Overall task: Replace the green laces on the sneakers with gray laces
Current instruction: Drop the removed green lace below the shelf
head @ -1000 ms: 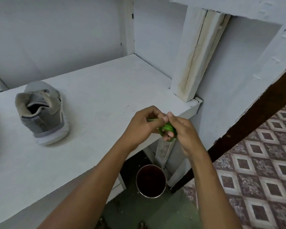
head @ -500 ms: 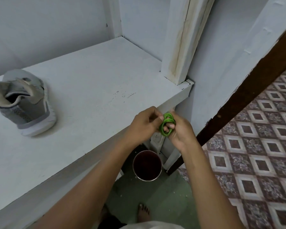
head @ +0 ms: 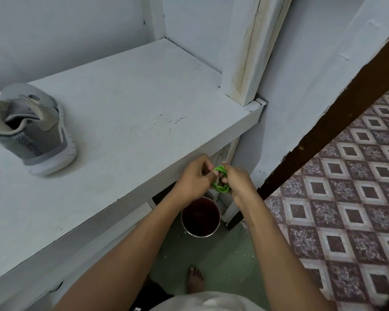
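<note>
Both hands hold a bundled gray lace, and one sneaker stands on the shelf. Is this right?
No: the head view shows the lace held by the left hand and right hand is green, not gray. One sneaker stands on the shelf.

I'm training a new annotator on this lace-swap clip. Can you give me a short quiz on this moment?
1. True or false: the gray sneaker lies on the tiled floor.
2. The bundled green lace is held by: A) the left hand alone; B) the right hand alone; C) both hands; D) neither hand.
3. What stands on the floor, seen just below the hands in the head view?

Key
1. False: it stands on the white shelf.
2. C: fingers of both hands pinch the bundle off the shelf's front edge.
3. A round metal pot, dark inside.
</note>
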A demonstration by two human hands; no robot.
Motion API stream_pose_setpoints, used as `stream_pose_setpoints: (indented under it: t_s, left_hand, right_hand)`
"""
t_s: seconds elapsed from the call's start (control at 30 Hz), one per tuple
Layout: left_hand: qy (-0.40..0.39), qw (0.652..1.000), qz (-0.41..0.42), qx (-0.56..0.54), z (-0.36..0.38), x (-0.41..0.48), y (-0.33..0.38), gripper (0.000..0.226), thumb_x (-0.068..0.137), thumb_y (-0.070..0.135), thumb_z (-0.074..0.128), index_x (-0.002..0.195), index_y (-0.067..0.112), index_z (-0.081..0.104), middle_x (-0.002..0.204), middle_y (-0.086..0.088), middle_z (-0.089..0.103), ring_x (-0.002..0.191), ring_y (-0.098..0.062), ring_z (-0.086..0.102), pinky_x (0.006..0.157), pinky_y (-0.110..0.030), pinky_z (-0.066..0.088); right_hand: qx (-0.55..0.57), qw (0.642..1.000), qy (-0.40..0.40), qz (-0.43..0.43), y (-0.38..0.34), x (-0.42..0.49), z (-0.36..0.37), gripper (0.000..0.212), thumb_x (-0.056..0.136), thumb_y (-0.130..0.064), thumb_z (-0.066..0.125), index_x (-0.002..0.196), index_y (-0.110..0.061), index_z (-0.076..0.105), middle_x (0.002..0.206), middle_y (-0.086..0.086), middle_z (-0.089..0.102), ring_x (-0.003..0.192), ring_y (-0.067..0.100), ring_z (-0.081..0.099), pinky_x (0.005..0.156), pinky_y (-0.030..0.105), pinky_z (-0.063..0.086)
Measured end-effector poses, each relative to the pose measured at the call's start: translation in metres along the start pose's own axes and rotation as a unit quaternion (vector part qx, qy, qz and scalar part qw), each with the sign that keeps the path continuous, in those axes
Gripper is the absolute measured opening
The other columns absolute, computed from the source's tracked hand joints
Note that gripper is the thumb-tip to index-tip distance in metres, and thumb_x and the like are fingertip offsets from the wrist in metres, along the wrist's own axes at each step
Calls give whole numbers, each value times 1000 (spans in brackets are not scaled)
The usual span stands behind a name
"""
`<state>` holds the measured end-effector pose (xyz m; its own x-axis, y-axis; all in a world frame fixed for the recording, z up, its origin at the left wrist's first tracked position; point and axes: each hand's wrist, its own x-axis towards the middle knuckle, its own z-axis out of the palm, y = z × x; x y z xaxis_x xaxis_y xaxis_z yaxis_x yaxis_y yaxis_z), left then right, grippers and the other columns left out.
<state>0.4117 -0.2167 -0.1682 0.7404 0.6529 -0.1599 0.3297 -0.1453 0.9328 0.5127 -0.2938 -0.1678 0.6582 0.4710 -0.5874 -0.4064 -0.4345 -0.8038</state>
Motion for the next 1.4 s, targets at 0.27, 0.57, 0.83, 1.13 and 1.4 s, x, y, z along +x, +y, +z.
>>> stream_pose_setpoints:
  t_s: [0.27, 0.57, 0.83, 1.13, 1.4]
  left_hand:
    - [26, 987, -156, 32, 6, -1, -34, 12, 92, 11, 66, 90, 3, 56, 97, -19, 66, 85, -25, 67, 70, -35, 62]
    - [-75, 964, -208, 149, -2, -2, -37, 32, 97, 22, 51, 123, 4, 58, 113, -7, 61, 100, -22, 60, 76, -30, 47]
    - [-60, 973, -39, 220, -17, -14, 39, 37, 97, 4, 40, 129, -1, 58, 129, -19, 61, 119, -31, 56, 95, -33, 44]
    - [168, 982, 49, 72, -102, -44, 86, 38, 100, 7, 39, 130, 12, 63, 127, -1, 66, 113, -15, 63, 102, -41, 49]
    - [402, 915, 30, 9, -233, -122, 83, 32, 100, 4, 43, 112, 15, 70, 106, 4, 71, 94, -1, 67, 86, -23, 56]
  right_hand:
    - [5, 995, -50, 82, 30, 10, -11, 27, 104, -19, 42, 110, 0, 61, 92, 14, 68, 77, 23, 65, 59, 29, 55]
    - [-113, 993, 10, 27, 38, 17, -6, 25, 96, -17, 50, 115, -7, 65, 106, 13, 69, 100, 29, 65, 83, 40, 58]
    - [-76, 983, 29, -167, -20, -12, 1, 24, 97, -16, 48, 84, -24, 67, 90, -3, 74, 90, 16, 70, 88, 37, 57]
    - [-13, 945, -57, -323, -99, -72, 50, 24, 97, -13, 47, 90, -20, 69, 92, -2, 75, 87, 13, 71, 79, 28, 58]
    - [-49, 894, -249, -368, -128, -128, 176, 22, 97, -17, 50, 88, -19, 70, 88, -3, 75, 83, 13, 71, 84, 37, 60]
